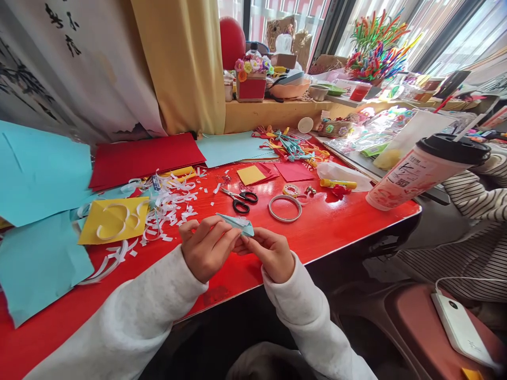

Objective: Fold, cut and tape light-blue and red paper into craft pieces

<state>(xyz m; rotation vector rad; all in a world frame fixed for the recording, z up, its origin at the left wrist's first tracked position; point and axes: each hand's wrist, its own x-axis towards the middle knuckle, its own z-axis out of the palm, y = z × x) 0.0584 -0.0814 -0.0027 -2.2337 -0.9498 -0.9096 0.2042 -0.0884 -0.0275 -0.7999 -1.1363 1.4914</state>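
A small folded piece of light blue paper is held up between my two hands, above the front part of the red table. My left hand pinches its left side and covers part of it. At its lower right edge, the thumb and fingers of my right hand are closed on it. Just beyond the paper lie black-handled scissors, their blades pointing away to the left. A roll of tape rests to the right of the scissors, with a smaller tape roll behind it.
White paper shreds and a yellow sheet lie left, beside large blue sheets. Red paper is stacked behind. A lidded cup stands at the table's right edge. Someone in a striped sleeve sits at right.
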